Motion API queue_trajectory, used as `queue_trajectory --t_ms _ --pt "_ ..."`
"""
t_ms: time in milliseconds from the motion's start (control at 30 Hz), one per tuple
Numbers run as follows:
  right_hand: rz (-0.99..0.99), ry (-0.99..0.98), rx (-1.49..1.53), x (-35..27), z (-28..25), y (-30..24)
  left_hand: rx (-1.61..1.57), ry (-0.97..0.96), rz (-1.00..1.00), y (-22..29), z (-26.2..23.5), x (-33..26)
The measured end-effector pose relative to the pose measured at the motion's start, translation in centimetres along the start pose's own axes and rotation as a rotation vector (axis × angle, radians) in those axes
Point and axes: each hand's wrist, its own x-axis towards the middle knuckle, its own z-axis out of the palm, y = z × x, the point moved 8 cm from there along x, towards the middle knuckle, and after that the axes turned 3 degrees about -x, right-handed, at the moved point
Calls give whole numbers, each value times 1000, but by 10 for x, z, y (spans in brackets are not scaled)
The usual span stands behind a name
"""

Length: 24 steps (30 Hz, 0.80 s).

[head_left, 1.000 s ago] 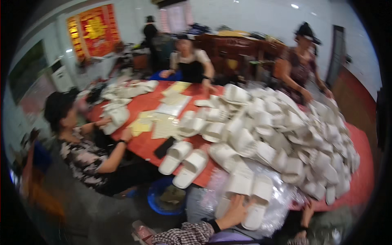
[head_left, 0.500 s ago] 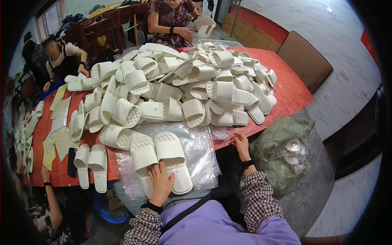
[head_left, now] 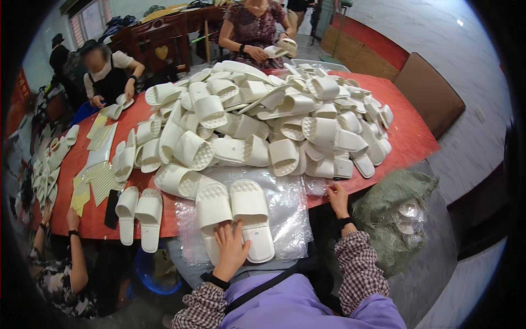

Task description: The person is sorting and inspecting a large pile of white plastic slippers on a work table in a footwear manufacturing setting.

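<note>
A pair of white slide slippers [head_left: 250, 204], with cushioned footbeds, lies side by side at the table's front edge. Under it is a clear plastic bag [head_left: 290, 219]. My left hand [head_left: 231, 247] rests on the pair's heel ends, fingers spread across the inner edges of both slippers. My right hand [head_left: 338, 198] is at the front edge to the right, its fingers loosely bent beside more clear plastic [head_left: 316, 186]; whether they touch it is hard to tell. Beyond, a large heap of white slippers [head_left: 235, 126] covers the middle of the red table [head_left: 408, 129].
Left of my pair stand another slipper pair [head_left: 148, 214], a dark phone-like slab [head_left: 112, 209] and yellowish sheets [head_left: 104, 183]. A green woven sack [head_left: 392, 219] is on the floor at right, a blue basin [head_left: 159, 274] below the table. Co-workers sit across and at left.
The view has swung left, so everything sits further right. My right hand's fingers look less spread. Across the table, a person has lowered the slippers they hold; the far-left person now handles slippers.
</note>
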Motion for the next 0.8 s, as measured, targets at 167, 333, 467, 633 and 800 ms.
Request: queue_trajectory --t_ms 167,333,467,633,800 --pt "87 -84 290 -6 14 -23 37 42 3 -9 -4 -1" --pt "-132 -16 -6 -1 27 -44 132 89 6 -9 -16 -8" --pt "-90 -82 87 9 23 -8 138 86 26 -8 -9 -5" --pt "323 -126 731 8 16 41 163 124 -24 -22 3 -15" --pt "254 137 1215 59 -70 153 114 85 15 -16 10 -12"
